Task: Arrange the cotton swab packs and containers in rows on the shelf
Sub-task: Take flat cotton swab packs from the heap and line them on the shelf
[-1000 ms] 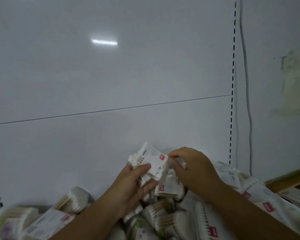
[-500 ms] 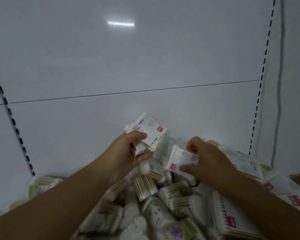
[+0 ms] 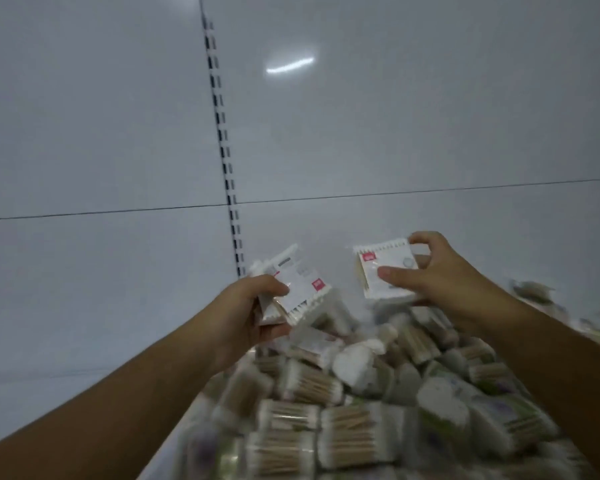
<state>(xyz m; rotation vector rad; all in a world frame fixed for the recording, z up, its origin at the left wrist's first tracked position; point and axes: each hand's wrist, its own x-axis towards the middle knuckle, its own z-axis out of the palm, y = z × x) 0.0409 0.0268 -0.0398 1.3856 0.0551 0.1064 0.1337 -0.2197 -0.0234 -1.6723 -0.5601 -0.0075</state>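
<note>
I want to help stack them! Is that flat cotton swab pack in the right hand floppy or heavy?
Probably light: the right hand holds the flat cotton swab pack by thumb and fingertips alone. Likely stiff, since it sits flat without drooping. The left hand grips a stack of packs, so they probably stack neatly.

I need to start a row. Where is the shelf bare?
Bare shelf lies left of the left hand and forearm, against the back panel. Rightward, the loose pile of swab packs and containers crowds it, under the right hand too.
</note>
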